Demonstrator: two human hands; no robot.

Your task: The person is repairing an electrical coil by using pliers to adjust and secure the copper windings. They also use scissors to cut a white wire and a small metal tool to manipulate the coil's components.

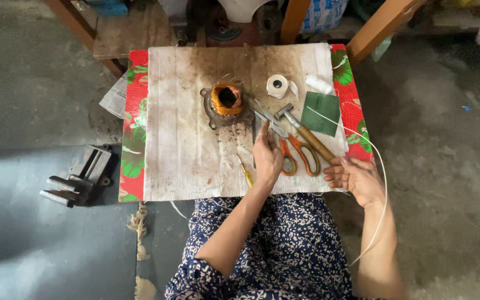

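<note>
- My left hand (266, 157) is resting on the stained white cloth (187, 150), fingers held loosely together and stretching up toward the metal blades of the scissors (291, 149); I cannot tell whether it is pinching anything.
- My right hand (355, 176) is hovering at the right edge of the table (133, 144), fingers spread and slightly curled, touching a thin white cord (381, 183) that is running along my forearm.
- The scissors are lying between my two hands, orange handles toward me, blades pointing up and to the left at the copper-wound motor part (226, 101).
- A hammer (305, 131) is lying just beside the scissors, its wooden handle slanting down toward my right hand and its metal head pointing away.
- A small yellow screwdriver (246, 175) is lying just left of my left wrist.
- A roll of white tape (276, 86) and a green sheet (320, 113) are sitting beyond the tools.
</note>
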